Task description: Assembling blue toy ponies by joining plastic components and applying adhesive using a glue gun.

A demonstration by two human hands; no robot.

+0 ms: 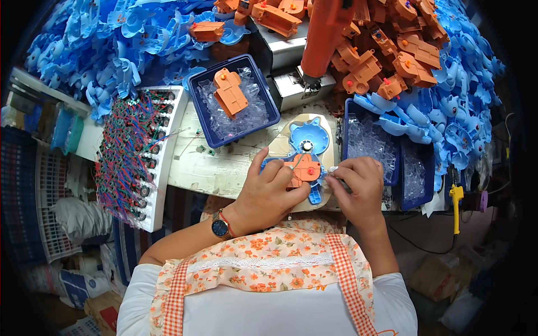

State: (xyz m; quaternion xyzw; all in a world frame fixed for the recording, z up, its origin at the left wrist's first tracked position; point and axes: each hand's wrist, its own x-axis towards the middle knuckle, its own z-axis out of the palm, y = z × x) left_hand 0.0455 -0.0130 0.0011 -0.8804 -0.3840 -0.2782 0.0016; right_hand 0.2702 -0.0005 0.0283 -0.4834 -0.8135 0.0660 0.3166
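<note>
A blue plastic toy shell (310, 136) lies on a pale board (330, 147) in front of me, a round silver-and-black part in its upper bowl. An orange plastic housing (305, 169) with a red knob sits over the shell's lower half. My left hand (273, 187) curls around the housing's left side, fingers on it. A thin pale wire runs near those fingertips. At the shell's right edge, my right hand (358, 182) pinches a small white piece (333, 168); the fingers partly cover it, so its kind does not show.
A blue bin (273, 115) of clear plastic parts holds an orange housing. More bins (346, 147) stand right. Left is a white tray (178, 120) of wired circuit boards. Blue shells (117, 42) and orange housings (358, 73) are heaped behind. A red tool (325, 39) hangs overhead.
</note>
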